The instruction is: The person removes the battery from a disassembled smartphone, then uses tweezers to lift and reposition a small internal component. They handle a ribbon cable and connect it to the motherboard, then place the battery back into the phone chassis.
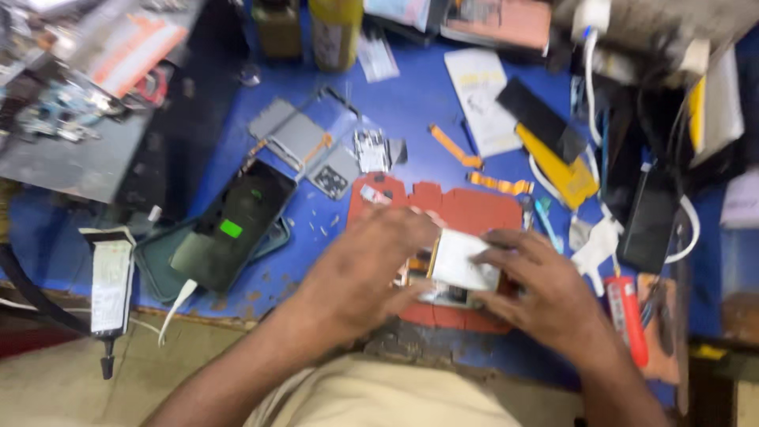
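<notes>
Head view: left hand and right hand both clamp a white flat part, held between them over a red mat; likely light, fragile, best gripped by its edges.

A small white-backed device is gripped between the left hand and the right hand over a red mat on the blue table. At nine o'clock from it, a dark phone with a cable attached is seen; at three o'clock, a red-handled tool is laid.
</notes>
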